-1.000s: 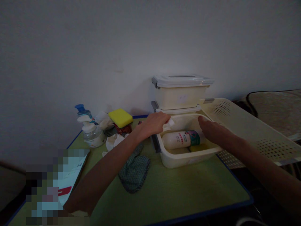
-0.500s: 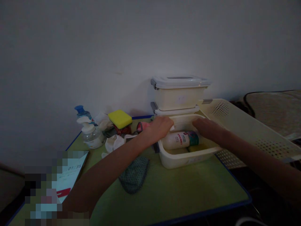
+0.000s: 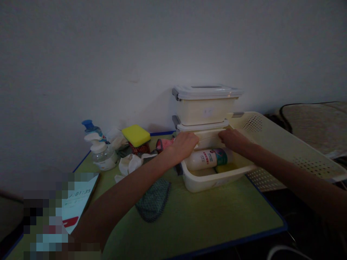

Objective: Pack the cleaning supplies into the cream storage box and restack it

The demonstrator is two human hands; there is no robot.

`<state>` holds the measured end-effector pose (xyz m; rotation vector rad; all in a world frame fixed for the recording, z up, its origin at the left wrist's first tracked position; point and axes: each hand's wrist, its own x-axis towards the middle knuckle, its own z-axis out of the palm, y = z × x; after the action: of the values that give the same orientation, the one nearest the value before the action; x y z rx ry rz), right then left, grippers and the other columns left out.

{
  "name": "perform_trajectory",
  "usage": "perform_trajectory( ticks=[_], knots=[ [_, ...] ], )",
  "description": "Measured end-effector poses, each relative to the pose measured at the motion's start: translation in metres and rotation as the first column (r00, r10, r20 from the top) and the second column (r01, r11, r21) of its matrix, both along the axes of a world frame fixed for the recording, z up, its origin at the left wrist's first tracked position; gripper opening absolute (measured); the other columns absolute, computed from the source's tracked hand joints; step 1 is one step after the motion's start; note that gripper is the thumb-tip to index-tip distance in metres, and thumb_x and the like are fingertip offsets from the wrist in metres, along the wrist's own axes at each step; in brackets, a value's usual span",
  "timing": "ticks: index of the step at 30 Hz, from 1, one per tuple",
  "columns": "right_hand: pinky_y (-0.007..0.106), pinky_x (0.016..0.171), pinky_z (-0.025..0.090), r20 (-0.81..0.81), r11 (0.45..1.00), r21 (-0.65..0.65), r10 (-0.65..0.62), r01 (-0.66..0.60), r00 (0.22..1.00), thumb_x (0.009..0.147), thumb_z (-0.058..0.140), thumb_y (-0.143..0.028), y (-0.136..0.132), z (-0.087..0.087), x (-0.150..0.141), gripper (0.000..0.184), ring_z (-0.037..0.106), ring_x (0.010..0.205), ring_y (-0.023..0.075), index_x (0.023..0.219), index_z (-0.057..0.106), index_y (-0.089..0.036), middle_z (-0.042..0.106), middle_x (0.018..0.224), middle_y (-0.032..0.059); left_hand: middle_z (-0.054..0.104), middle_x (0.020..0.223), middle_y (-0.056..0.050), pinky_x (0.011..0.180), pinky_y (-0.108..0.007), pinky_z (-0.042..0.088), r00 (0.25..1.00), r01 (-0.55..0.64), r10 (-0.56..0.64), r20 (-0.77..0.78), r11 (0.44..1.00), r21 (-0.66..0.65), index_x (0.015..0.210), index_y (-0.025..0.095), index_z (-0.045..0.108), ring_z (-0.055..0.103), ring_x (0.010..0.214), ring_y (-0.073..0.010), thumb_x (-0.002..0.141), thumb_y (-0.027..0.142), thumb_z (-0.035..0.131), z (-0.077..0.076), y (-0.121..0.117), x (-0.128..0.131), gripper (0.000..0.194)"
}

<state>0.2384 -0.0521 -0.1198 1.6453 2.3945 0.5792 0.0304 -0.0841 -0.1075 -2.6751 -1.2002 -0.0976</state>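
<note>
Dim, plain grey wall (image 3: pixel 130 54) backs a green-topped table (image 3: pixel 200 224) edged in blue. At the far left lies a flat phone (image 3: pixel 78 196) with a lit pale screen, partly covered by pixel blocks; the digits 01:35 can be read. Next stand 2 bottles: a clear, round one with a white pump (image 3: pixel 103 157) and, behind it, a clear one with a blue cap (image 3: pixel 92 129). Farther right, a bright yellow rectangular sponge (image 3: pixel 136 135) rests on a dark red bundle (image 3: pixel 139 148), near crumpled white cloth (image 3: pixel 130 164), a grey-green mesh cloth (image 3: pixel 154 200) and a pink cloth piece (image 3: pixel 163 143).

The left hand (image 3: pixel 185 144) is at the rear left of an open cream plastic bin (image 3: pixel 214 180), fingers curled; I cannot tell whether they pinch anything. Below and between the hands, inside the bin, a white cylindrical bottle with a green-and-purple end (image 3: pixel 204 159) lies on its side, apart from both. The right hand (image 3: pixel 234 141) is over the rear right, its fingers also bent, their grip unclear.

Behind the bin, a cream box with a pale lid (image 3: pixel 204 111) sits on another lidded box (image 3: pixel 203 126). At right, a large perforated cream basket (image 3: pixel 276 137) lies near a beige cushion (image 3: pixel 317 122).
</note>
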Motion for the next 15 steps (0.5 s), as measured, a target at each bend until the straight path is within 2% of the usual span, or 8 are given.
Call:
perform_trajectory(
  ticks=[8, 15],
  knots=[
    [0.026, 0.063, 0.042, 0.008, 0.997, -0.044, 0.058, -0.058, 0.998, 0.072, 0.044, 0.000, 0.003, -0.003, 0.000, 0.023, 0.063, 0.073, 0.0197, 0.070, 0.065, -0.009, 0.067, 0.077, 0.0144, 0.063, 0.099, -0.018, 0.081, -0.037, 0.049, 1.000, -0.011, 0.011, -0.004, 0.999, -0.032, 0.094, 0.005, 0.060, 0.060, 0.098, -0.0257, 0.081, 0.004, 0.043, 0.004, -0.002, -0.001, 0.022],
    [0.024, 0.056, 0.040, -0.003, 0.987, 0.011, 0.162, -0.162, 0.987, 0.073, 0.043, -0.001, 0.013, -0.013, 0.005, 0.026, 0.059, 0.062, 0.0167, 0.060, 0.063, -0.011, 0.064, 0.063, 0.0101, 0.064, 0.096, -0.018, 0.077, -0.037, 0.051, 0.998, -0.046, 0.046, -0.045, 0.999, 0.004, 0.094, 0.005, 0.060, 0.062, 0.095, -0.0256, 0.082, 0.006, 0.041, 0.003, -0.001, 0.000, 0.023]
  ],
)
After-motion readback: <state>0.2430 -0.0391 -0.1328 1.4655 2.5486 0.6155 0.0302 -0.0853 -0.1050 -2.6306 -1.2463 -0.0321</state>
